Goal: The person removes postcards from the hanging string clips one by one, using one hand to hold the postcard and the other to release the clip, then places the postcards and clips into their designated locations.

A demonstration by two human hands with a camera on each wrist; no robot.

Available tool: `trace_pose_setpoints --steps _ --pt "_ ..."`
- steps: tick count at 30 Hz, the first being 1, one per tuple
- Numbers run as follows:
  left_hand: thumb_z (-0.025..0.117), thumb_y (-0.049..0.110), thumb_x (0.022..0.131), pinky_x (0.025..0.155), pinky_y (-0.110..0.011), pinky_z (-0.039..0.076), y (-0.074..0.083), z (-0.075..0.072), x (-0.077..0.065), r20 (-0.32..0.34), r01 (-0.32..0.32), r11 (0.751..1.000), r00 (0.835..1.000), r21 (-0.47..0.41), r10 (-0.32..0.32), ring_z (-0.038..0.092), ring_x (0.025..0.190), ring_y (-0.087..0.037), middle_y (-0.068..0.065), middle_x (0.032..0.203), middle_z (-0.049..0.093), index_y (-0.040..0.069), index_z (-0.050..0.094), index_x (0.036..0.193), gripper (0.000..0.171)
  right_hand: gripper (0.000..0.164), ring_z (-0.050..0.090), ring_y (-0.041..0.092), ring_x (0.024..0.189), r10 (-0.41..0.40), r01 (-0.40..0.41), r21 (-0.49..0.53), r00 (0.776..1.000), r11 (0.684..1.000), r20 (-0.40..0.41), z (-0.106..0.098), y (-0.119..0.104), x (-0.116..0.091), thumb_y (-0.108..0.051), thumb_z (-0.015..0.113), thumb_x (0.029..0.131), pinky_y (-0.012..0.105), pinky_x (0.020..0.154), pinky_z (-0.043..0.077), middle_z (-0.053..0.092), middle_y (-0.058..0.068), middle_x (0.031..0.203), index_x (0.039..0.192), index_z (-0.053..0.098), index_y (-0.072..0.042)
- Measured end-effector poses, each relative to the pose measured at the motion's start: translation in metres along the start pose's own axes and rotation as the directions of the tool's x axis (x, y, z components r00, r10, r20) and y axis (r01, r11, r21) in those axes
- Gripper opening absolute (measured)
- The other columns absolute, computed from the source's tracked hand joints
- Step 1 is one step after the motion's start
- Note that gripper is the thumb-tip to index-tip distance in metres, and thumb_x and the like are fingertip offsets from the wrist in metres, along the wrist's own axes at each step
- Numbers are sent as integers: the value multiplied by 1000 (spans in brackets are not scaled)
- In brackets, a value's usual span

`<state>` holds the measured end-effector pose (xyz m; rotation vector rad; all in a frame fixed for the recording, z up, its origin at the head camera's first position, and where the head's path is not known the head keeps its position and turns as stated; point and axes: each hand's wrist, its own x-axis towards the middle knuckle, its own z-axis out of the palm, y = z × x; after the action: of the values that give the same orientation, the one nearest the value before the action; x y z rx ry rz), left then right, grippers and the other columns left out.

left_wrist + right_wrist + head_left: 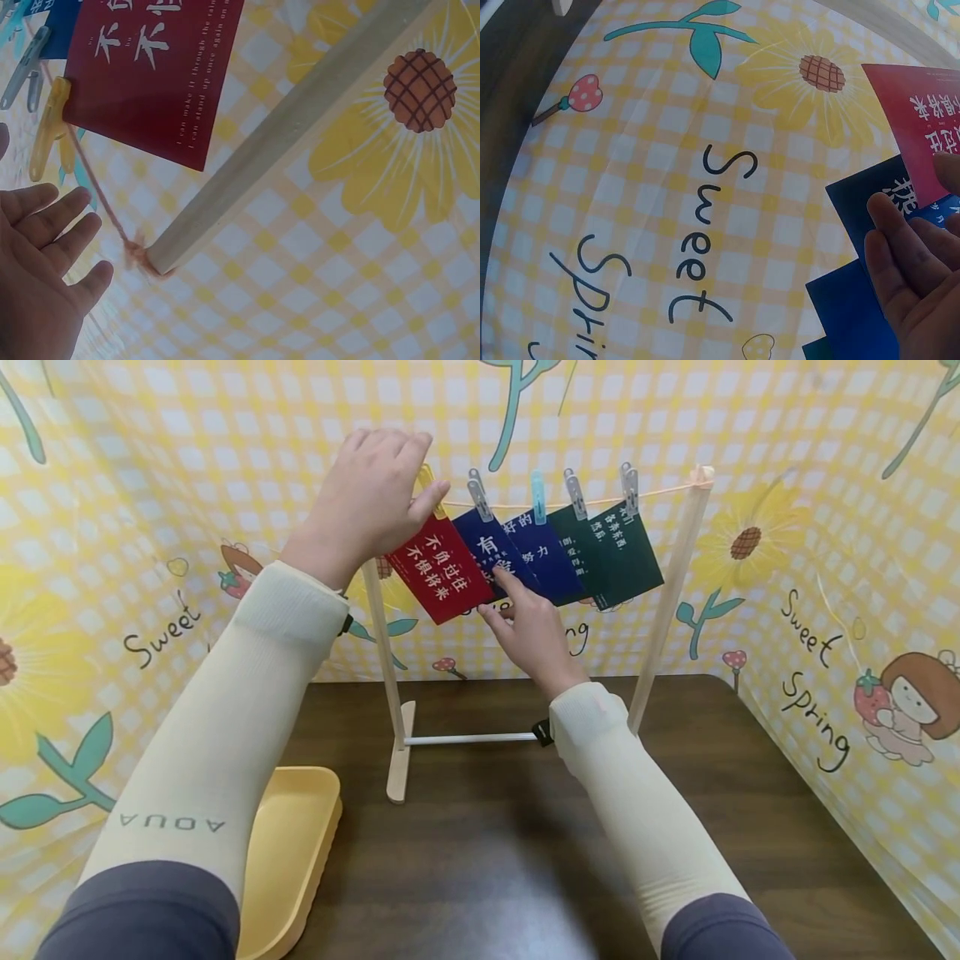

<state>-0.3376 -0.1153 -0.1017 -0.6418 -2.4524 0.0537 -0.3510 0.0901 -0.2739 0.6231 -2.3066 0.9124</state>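
Note:
A red card with white writing hangs at the left end of a string, under a yellow clothespin. My left hand is beside that clothespin; in the left wrist view its fingers are spread and stand apart from it. My right hand is at the lower right edge of the red card, its index finger extended in front of a blue card. Whether its fingertips touch the cards is unclear. Another blue card and a dark green card hang farther right, overlapping.
Two wooden posts hold up the string, with a white rod joining them low down. Grey clothespins and a light blue clothespin grip the other cards. A yellow tray stands at left on the brown table.

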Motion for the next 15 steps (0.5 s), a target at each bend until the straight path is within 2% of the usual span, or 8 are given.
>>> trace_pose_setpoints --steps 5,9,15 --pt "28 48 104 115 -48 -4 -1 0 4 46 43 999 998 -13 -43 23 143 -33 -18 153 32 5 21 154 67 59 68 10 93 54 -55 33 998 998 30 -2 -2 3 -39 58 97 27 81 53 52 -1 141 149 39 -21" --pt "25 47 104 115 -47 -5 -3 -4 8 53 73 995 996 -63 -70 23 143 -34 -17 153 32 5 22 154 65 56 67 7 87 49 -50 31 998 998 38 -4 -5 8 -37 58 98 25 78 53 55 -1 139 149 41 -20" --pt "24 46 105 115 -48 -5 -2 -6 14 86 106 986 992 -130 -95 29 139 -36 -18 140 50 6 31 152 62 56 67 8 86 54 -56 34 997 998 48 -5 -4 9 -37 55 99 25 77 53 56 -1 138 149 40 -18"
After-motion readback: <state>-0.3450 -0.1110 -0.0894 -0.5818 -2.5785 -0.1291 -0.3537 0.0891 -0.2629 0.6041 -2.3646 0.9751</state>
